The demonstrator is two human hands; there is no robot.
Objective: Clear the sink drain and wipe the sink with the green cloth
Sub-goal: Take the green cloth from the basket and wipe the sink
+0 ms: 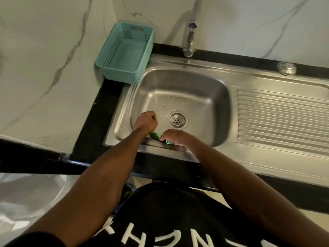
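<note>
1. Both hands hold the green cloth (156,137) over the near wall of the sink (179,81): the left hand (146,122) is fisted round one end, and the right hand (173,138) curls its fingers over the other.
2. Between the fists the cloth shows as a thin twisted rope. It looks soft, light and probably wet, so it is best gripped by its ends when wringing and bunched in the palm when wiping.
3. Just beyond the hands lies the drain (178,120), its holes clear.
4. Far right of the grip, the strainer cap (286,68) sits on the back ledge.
</note>
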